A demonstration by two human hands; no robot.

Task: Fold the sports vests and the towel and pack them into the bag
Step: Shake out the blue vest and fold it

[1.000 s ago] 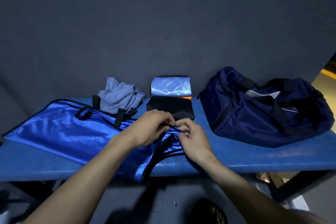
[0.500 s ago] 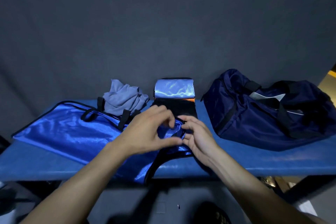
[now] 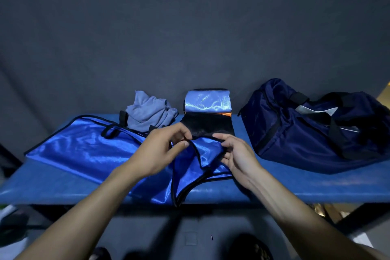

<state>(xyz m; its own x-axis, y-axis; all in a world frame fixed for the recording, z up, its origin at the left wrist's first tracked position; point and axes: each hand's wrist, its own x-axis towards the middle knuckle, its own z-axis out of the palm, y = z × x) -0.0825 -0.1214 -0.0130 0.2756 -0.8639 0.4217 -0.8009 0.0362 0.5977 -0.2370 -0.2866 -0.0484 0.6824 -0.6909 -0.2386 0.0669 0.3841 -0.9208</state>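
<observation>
Glossy blue satin vest [image 3: 88,152], matt grey towel [image 3: 149,114], dull navy fabric bag [image 3: 312,133], smooth blue bench [image 3: 295,183]

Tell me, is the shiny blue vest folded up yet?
Not yet. The blue vest lies mostly spread across the bench, while the left hand and right hand pinch its black-trimmed edge.

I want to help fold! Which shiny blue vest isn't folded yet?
The big blue vest spread flat across the bench, which both hands hold at one end. The other shiny one is already folded small on the pile at the back.
</observation>
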